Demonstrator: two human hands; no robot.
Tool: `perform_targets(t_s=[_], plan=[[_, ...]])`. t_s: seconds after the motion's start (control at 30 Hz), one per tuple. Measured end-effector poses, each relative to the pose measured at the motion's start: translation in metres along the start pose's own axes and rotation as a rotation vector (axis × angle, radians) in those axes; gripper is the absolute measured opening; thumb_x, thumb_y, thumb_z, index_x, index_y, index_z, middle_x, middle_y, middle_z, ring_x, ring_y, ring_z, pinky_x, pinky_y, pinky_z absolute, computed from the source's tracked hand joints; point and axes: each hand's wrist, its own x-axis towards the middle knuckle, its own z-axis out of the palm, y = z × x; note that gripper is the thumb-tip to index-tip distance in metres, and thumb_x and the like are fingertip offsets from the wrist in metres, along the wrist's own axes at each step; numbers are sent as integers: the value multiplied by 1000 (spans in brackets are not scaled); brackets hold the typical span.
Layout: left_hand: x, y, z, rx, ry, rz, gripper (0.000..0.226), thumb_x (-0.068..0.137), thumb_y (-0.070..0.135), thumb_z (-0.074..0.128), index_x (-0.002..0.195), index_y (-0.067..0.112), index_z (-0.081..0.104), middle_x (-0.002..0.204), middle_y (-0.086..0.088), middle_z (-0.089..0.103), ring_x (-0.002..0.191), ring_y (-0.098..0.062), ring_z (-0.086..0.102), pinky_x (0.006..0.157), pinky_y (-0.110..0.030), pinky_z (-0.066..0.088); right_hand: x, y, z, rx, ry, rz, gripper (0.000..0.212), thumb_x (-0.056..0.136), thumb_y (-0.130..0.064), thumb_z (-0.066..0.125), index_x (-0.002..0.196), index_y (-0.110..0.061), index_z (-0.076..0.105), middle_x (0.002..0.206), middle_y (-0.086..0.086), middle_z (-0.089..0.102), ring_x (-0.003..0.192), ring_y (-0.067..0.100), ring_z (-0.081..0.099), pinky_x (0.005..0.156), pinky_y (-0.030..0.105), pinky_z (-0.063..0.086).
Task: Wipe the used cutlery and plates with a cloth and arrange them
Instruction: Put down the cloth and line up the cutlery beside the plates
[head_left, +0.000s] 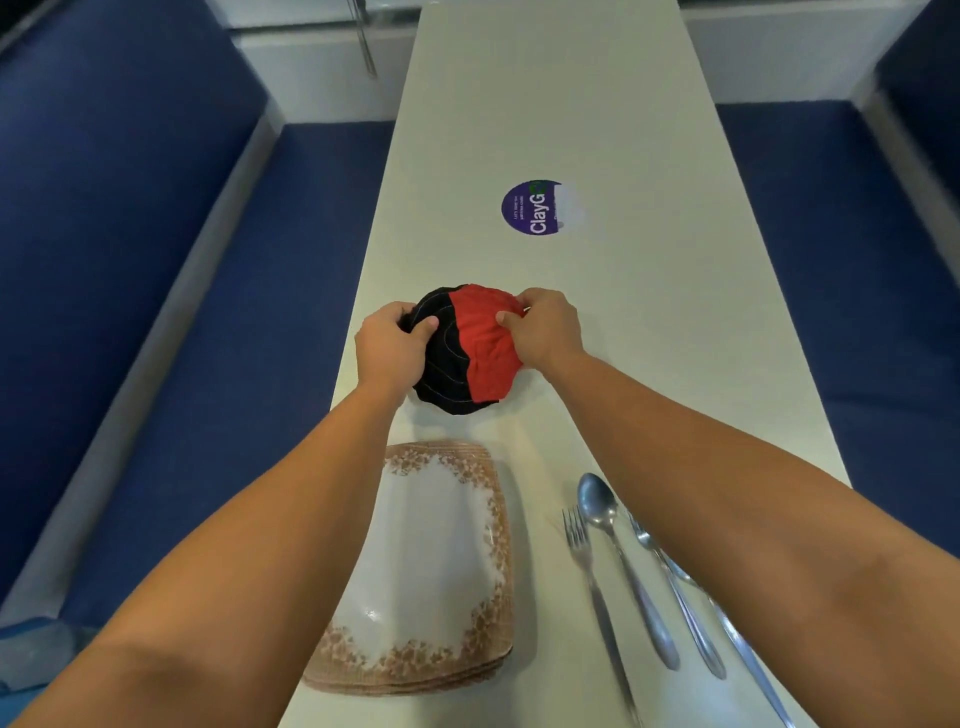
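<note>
Head view: both hands, left (390, 347) and right (546, 329), pinch the cloth (467, 351) beyond the plates (431, 561), likely bunching it for wiping.

Purple round sticker (532, 208), blue benches (156, 291)

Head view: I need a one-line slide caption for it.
Both hands, left and right, grip a red-and-black cloth beyond stacked plates and cutlery.
</note>
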Motion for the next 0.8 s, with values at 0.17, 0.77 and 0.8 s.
perform_targets(t_s=[0.17,0.77,0.8], plan=[[8,-17,14,113,-24,12,17,95,22,64,109,14,69,97,2,70,92,-22,65,86,-38,55,9,15,16,-124,-7,20,25,94,-26,64,111,-9,69,106,11,72,98,29,66,80,31,48],[-100,44,12,273,156,255,34,97,29,60,128,16,63,122,-4,64,108,-22,61,91,-30,49,-62,33,-96,-162,105,-45,38,92,-40,65,119,-14,63,112,5,68,103,24,63,77,27,40],[-116,48,14,249,149,267,33,97,31,59,127,17,64,121,-3,64,105,-20,62,89,-28,48,-71,36,-106,-157,115,-49,37,92,-40,65,119,-14,64,112,4,69,102,23,63,77,26,39]])
